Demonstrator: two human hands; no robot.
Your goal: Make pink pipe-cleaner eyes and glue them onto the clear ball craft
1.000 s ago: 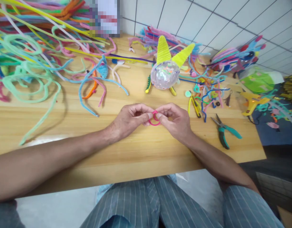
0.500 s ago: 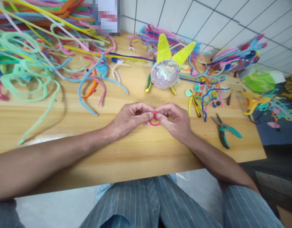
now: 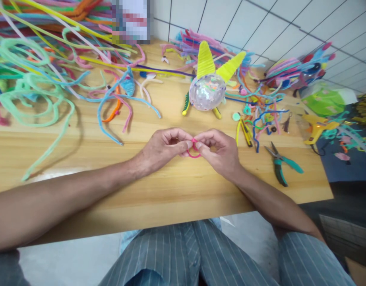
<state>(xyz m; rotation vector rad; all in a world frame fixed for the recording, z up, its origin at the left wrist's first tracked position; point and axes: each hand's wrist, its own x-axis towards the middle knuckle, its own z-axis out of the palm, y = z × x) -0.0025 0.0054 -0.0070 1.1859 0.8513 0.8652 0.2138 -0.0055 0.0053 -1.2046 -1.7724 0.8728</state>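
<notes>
Between my fingertips is a short pink pipe cleaner (image 3: 194,155), bent into a small loop that hangs below the thumbs. My left hand (image 3: 172,145) pinches it from the left and my right hand (image 3: 217,150) from the right, with the fingertips almost meeting. Part of the pipe cleaner is hidden behind the fingers. Just beyond the hands stands a shiny, sequined ball figure (image 3: 207,93) with two yellow ribbed ears (image 3: 205,61) and small yellow and green legs.
Pliers with teal and black handles (image 3: 280,171), a yellow cutter (image 3: 246,133) and a yellow glue gun (image 3: 316,128) lie to the right. Loose pipe cleaners (image 3: 39,99) cover the left side, some curling up. A tiled wall (image 3: 230,20) bounds the back of the wooden table (image 3: 159,202).
</notes>
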